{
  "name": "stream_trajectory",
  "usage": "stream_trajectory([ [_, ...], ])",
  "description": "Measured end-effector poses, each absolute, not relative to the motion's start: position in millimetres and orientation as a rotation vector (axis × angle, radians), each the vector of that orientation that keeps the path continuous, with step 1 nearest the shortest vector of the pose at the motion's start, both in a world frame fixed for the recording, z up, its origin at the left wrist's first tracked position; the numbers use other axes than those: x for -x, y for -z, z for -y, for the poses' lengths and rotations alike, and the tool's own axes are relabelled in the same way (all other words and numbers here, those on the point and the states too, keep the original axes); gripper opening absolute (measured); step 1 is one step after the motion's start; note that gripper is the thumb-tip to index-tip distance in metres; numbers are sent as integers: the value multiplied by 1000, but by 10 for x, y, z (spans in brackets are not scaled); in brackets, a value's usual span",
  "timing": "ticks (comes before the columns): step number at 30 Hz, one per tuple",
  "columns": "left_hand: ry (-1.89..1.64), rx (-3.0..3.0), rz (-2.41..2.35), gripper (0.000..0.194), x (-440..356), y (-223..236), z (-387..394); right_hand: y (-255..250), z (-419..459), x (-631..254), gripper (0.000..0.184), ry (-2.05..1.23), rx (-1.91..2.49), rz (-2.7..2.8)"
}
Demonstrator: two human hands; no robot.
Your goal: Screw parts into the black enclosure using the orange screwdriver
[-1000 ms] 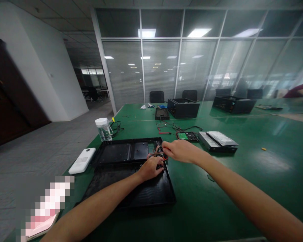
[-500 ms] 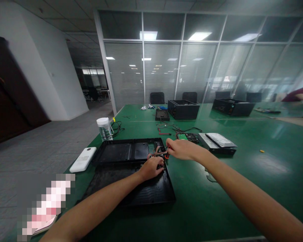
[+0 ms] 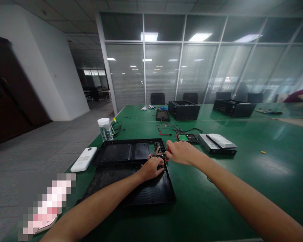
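A shallow black plastic housing lies opened into two halves, the far half (image 3: 116, 153) and the near half (image 3: 151, 191). Bundled coloured wires (image 3: 155, 154) run across its right side near where the halves meet. My left hand (image 3: 153, 168) rests over the near half's upper right corner, its fingers bent together over small parts that it hides. At the right edge of the housing, my right hand (image 3: 180, 152) is closed round a red-handled tool (image 3: 167, 159), mostly covered by the fingers. The tool's tip and exact kind are hidden.
On the left stand a clear bottle (image 3: 106, 129) and a white power-bank-like device (image 3: 84, 159). Beyond my right hand lie a green circuit board (image 3: 183, 137), loose cables (image 3: 164, 133) and a silver-black drive (image 3: 218, 144). Black cases (image 3: 183, 110) stand farther back; a person's arm shows far right.
My right hand has dipped and turned slightly beside the wires, still gripping the red-handled tool. The left hand stays in place on the housing.
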State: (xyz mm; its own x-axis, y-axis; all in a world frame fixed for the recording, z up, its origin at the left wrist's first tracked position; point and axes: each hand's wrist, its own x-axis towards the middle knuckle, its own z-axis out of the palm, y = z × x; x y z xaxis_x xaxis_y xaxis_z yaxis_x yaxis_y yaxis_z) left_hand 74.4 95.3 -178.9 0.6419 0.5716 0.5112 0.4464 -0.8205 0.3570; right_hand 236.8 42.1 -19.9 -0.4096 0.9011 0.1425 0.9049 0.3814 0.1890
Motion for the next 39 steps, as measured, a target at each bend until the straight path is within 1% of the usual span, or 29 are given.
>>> stream_trajectory([
  [3,-901,-2654,-831,22,-745,1782,-953,204,-405,-2402,62,345,1760,2595],
  [4,-896,-2652,-836,21,-746,1778,-950,206,-403,-2420,62,321,1752,2597],
  [8,-872,-2652,-873,19,-752,1751,-928,243,-407,-2486,51,285,1658,2601],
  [10,-857,-2651,-878,17,-754,1734,-917,319,-435,-2526,51,330,1691,2509],
  [12,-850,-2651,-871,16,-754,1721,-912,475,-496,-2612,51,303,1654,2354],
  [13,-850,-2653,-868,16,-753,1717,-912,588,-542,-2682,49,232,1594,2261],
  [15,-851,-2664,-863,16,-751,1714,-914,883,-662,-2878,44,-25,1445,2021],
  [18,-853,-2714,-837,12,-744,1715,-921,1392,-873,-3237,39,-616,1271,1410],
  [20,-867,-2773,-802,9,-738,1712,-925,1659,-991,-3433,35,-890,1139,984],
  [22,-880,-2846,-747,11,-732,1707,-929,1797,-1068,-3535,32,-1013,1009,722],
  [24,-846,-2940,-624,13,-730,1700,-930,1817,-1100,-3536,29,-1063,907,655],
  [27,-712,-3085,-400,15,-737,1688,-919,1757,-1078,-3410,28,-1094,818,761],
  [31,-614,-3203,-319,28,-763,1655,-874,1729,-969,-3237,26,-1012,791,1041],
  [33,-625,-3245,-339,32,-774,1613,-851,1695,-887,-3176,24,-938,869,1260],
  [36,-583,-3328,-386,32,-748,1480,-853,1503,-675,-3046,34,-775,1026,1623],
  [38,-533,-3339,-562,30,-676,1351,-898,1308,-443,-2906,35,-614,1014,1948],
  [39,-516,-3310,-717,29,-618,1284,-935,1218,-302,-2827,32,-526,953,2164],
])
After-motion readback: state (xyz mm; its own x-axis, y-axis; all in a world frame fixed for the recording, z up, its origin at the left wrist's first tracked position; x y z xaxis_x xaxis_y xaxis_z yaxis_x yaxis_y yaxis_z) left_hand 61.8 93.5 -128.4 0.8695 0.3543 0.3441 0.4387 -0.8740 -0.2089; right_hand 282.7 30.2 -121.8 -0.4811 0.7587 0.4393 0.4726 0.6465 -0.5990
